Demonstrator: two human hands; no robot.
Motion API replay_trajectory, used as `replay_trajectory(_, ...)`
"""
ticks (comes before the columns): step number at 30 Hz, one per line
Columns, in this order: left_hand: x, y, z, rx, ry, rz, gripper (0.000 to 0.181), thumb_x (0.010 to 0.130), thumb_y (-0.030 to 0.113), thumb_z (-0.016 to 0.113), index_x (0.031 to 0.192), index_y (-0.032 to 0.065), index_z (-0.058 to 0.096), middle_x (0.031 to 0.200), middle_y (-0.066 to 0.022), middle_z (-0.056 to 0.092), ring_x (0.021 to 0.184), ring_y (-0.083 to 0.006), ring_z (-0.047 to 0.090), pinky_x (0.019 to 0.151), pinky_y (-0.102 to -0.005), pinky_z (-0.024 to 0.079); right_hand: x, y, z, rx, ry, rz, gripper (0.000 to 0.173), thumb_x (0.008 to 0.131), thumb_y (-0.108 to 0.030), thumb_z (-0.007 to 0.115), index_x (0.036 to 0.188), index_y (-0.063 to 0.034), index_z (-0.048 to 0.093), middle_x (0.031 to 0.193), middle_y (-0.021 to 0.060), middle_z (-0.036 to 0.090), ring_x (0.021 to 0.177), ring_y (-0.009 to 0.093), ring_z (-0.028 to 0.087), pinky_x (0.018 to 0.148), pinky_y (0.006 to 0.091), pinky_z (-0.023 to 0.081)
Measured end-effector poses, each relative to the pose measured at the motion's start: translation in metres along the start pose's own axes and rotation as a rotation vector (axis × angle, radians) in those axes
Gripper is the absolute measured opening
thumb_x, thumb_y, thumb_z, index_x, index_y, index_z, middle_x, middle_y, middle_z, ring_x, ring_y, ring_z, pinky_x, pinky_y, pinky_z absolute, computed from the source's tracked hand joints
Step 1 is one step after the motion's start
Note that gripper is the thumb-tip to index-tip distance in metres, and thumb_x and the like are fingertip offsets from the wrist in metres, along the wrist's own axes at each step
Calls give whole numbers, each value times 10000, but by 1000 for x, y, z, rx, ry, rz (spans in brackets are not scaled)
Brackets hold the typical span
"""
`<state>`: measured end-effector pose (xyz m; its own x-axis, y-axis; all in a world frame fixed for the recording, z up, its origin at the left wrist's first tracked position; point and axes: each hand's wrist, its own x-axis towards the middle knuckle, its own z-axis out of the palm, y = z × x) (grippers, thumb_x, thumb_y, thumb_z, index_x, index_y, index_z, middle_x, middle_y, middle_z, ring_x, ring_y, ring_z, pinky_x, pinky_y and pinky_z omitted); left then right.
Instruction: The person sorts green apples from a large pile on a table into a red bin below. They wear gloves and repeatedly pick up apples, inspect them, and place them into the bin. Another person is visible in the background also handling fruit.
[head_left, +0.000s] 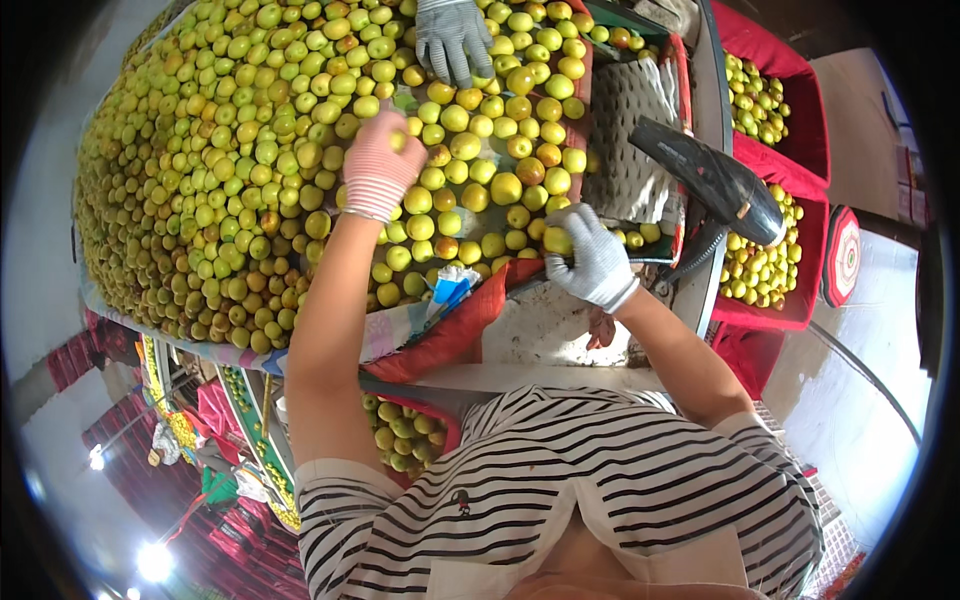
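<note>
Many small green-yellow fruits, like jujubes (232, 157), some with brown patches, cover the sloping surface before me. My left hand (382, 165), in a red-and-white striped glove and slightly blurred, is over the fruits with its fingers curled; a fruit shows at its fingers, but whether it is gripped I cannot tell. At the near right edge of the fruits, my right hand (589, 255), in a grey-white glove, holds a green jujube (557, 241) between thumb and fingers. Red cloth (469, 322) lines the near edge, beside a torn blue-and-white wrapper (452, 286).
Another person's grey-gloved hand (454, 41) rests on the fruits at the top. A black hair dryer (705, 176) lies at the right beside a dimpled grey-white sheet (630, 139). Red-lined bins (814, 255) of fruit stand beyond it. Another fruit-filled container (450, 435) is close to my body.
</note>
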<state>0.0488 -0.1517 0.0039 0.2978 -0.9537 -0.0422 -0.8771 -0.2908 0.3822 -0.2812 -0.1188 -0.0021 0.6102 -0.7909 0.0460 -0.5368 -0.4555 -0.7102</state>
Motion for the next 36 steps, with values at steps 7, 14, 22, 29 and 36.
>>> replay_trajectory(7,10,62,19,540,-588,-137,363,930,358,596,1219,141,565,1093,-154,683,1027,-362,662,854,-470,533,6,3,8,-141,-106,58,451,789,-376,676,1149,-118,588,1064,132,605,855,353,674,724,478,548)
replay_trajectory(14,10,78,37,531,-542,-152,371,912,360,644,1186,126,558,1105,-168,683,1049,-391,650,878,-483,520,3,2,6,-161,-164,130,466,822,-399,656,1169,-98,575,1051,167,618,886,353,680,753,482,540)
replay_trajectory(22,-23,53,-7,380,-601,-286,787,796,600,665,1382,96,517,1180,-177,676,1054,-320,658,942,-414,487,5,-5,-5,-153,-222,107,445,859,-398,619,1128,-48,560,1059,202,614,889,375,671,789,482,549)
replay_trajectory(29,-30,113,-21,-240,-538,-525,561,829,472,712,1212,70,634,960,-68,655,761,-179,660,572,-325,572,7,-2,-4,-111,-255,126,448,859,-401,625,1122,-49,539,1072,223,615,897,386,670,779,490,550)
replay_trajectory(36,-79,292,-12,-1455,-805,21,594,976,317,622,1421,-15,410,1396,-201,502,1221,-315,568,1029,-443,498,12,84,90,333,-114,71,696,880,-509,579,1433,-103,453,1414,226,504,1365,339,424,1109,426,380)
